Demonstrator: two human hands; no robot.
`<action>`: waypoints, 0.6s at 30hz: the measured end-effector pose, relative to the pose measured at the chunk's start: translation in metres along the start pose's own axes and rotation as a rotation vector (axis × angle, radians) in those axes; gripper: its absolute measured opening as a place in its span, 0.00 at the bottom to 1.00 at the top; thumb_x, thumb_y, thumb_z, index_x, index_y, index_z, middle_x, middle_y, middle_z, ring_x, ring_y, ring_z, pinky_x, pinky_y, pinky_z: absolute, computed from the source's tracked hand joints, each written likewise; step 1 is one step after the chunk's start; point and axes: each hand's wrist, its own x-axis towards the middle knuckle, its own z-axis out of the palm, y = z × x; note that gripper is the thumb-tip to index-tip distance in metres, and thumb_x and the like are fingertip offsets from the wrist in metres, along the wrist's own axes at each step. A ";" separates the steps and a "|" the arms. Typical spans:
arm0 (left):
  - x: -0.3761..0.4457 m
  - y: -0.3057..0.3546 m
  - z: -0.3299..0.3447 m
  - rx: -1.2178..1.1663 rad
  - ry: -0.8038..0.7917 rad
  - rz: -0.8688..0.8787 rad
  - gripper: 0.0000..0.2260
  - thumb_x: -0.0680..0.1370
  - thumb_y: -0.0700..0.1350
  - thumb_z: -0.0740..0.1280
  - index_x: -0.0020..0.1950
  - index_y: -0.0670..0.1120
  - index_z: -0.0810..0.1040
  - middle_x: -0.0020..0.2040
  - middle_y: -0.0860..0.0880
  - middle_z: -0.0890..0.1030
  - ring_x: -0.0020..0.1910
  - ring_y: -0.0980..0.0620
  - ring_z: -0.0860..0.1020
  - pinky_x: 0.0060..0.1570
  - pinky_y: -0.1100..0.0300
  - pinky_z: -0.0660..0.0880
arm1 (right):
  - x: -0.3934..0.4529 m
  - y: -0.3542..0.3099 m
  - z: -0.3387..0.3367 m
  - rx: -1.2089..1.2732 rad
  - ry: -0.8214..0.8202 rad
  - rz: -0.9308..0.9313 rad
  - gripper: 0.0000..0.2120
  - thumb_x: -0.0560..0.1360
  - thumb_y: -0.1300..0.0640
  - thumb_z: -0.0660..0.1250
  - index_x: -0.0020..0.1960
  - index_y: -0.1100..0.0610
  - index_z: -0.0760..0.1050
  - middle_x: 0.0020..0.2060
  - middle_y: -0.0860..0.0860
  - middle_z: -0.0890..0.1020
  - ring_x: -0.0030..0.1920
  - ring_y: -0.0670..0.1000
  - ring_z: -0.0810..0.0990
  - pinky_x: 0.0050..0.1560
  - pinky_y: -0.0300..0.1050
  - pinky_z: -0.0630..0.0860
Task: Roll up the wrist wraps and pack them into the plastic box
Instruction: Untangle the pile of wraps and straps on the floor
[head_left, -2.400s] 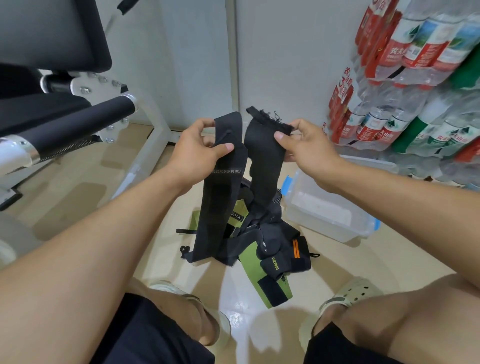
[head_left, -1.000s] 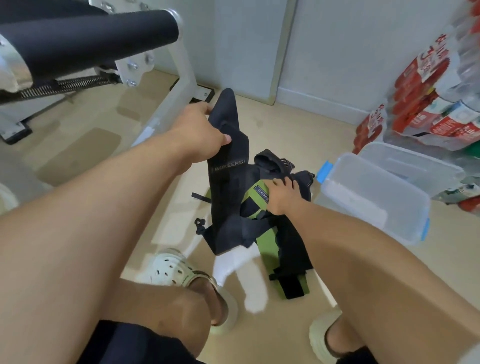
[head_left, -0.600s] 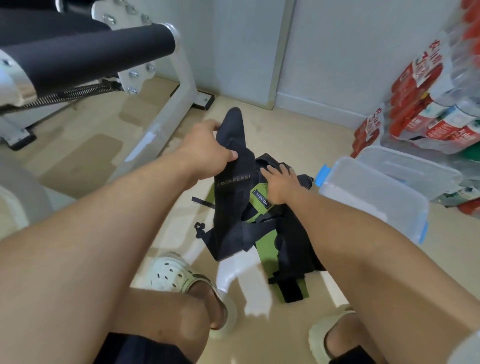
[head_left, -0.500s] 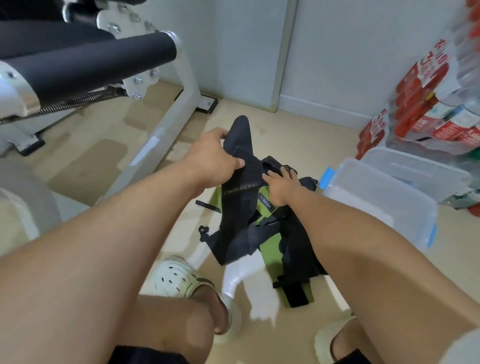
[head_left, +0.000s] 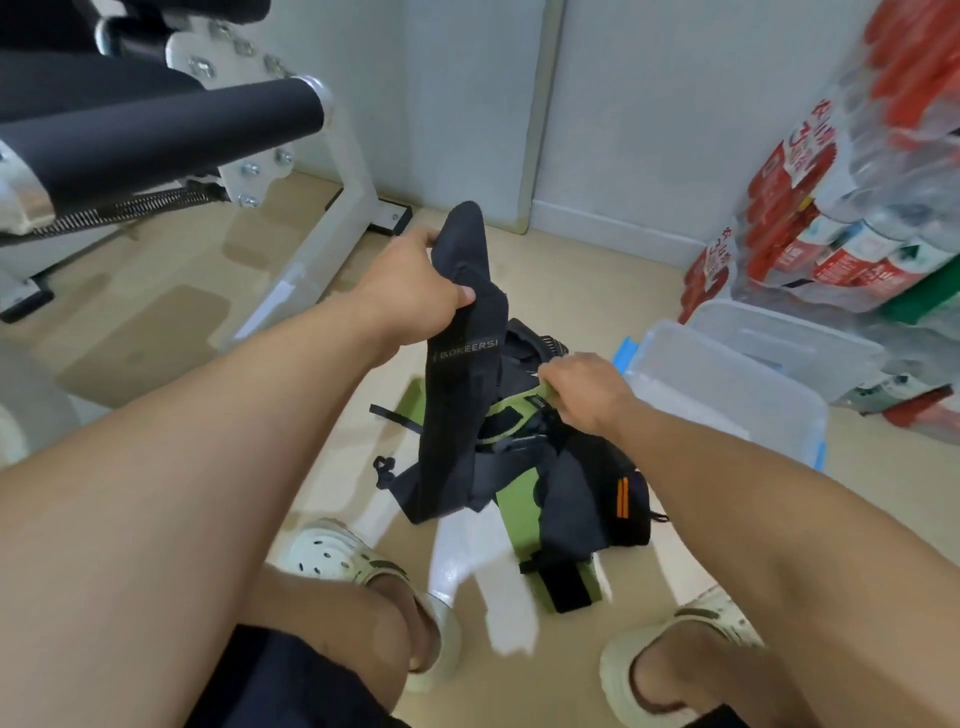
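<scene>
Wrist wraps: black BOKEERSI wrap (head_left: 460, 384) hangs from left hand (head_left: 415, 291), which grips its top above floor pile (head_left: 561, 483). Right hand (head_left: 582, 389), a second ago flat on the pile, now pinches green wrap (head_left: 511, 410); sorting continues, rolling unstarted. Plastic box (head_left: 727, 384) stands just right.

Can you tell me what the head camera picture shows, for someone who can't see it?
A left hand holds up a black wrist wrap while the right hand grips a green wrap in the floor pile, beside a clear plastic box.
</scene>
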 end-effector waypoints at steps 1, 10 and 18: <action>-0.003 0.004 -0.001 -0.003 0.011 0.010 0.29 0.79 0.42 0.71 0.78 0.49 0.64 0.67 0.46 0.78 0.63 0.46 0.78 0.53 0.58 0.72 | -0.007 0.002 -0.015 0.042 0.089 -0.010 0.02 0.76 0.58 0.64 0.46 0.53 0.71 0.42 0.50 0.78 0.47 0.57 0.79 0.48 0.51 0.73; -0.030 0.012 -0.002 -0.078 0.077 0.039 0.29 0.80 0.41 0.71 0.78 0.48 0.64 0.65 0.47 0.77 0.58 0.47 0.77 0.52 0.56 0.73 | -0.088 -0.021 -0.187 0.216 0.568 0.129 0.11 0.70 0.59 0.67 0.51 0.49 0.73 0.47 0.44 0.80 0.44 0.52 0.79 0.40 0.49 0.73; -0.042 0.036 0.020 -0.294 0.052 0.151 0.28 0.80 0.41 0.70 0.77 0.54 0.63 0.50 0.47 0.86 0.49 0.48 0.85 0.54 0.47 0.82 | -0.110 -0.068 -0.219 0.874 0.538 0.247 0.11 0.74 0.61 0.67 0.43 0.49 0.66 0.49 0.47 0.83 0.44 0.47 0.79 0.42 0.43 0.76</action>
